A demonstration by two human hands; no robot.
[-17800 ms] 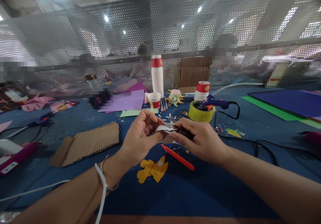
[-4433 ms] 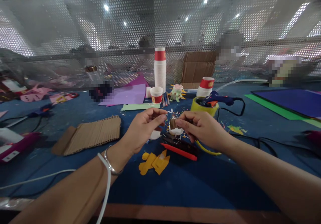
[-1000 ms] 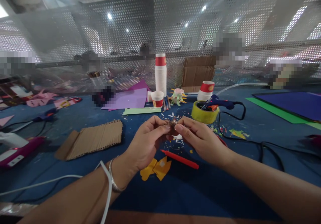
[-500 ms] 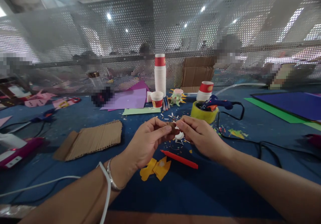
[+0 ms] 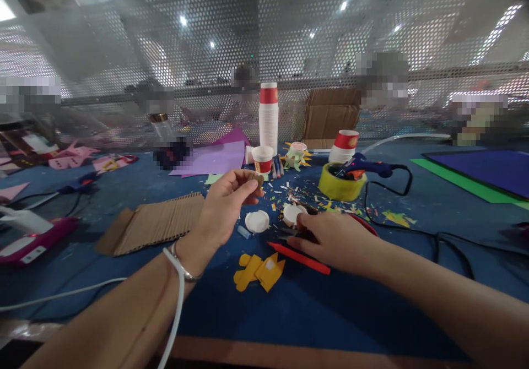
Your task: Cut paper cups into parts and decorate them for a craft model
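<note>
Between the thumb and fingers of my left hand [image 5: 233, 198] is a small brown piece of cardboard [image 5: 257, 180], held above the table. My right hand [image 5: 336, 242] is down at the table, its fingers closed around a pair of scissors [image 5: 289, 233]; dark blades point left and a red handle shows behind the hand. Two white paper discs [image 5: 257, 221] lie between the hands, the right one close to my right fingertips. Just below that hand lies a red marker [image 5: 301, 258]. Yellow cut-out pieces [image 5: 259, 271] lie nearer to me.
A yellow tape roll [image 5: 341, 184] holds a blue glue gun [image 5: 367, 166] with a black cable. Stacked paper cups [image 5: 268, 121] stand at the back. Corrugated cardboard [image 5: 159, 223] lies left, coloured sheets [image 5: 475, 173] right. Paper scraps are strewn mid-table.
My hands have parted. The left drew back up and left with the cardboard piece; the right went down to the scissors. The white discs came into clearer view.
</note>
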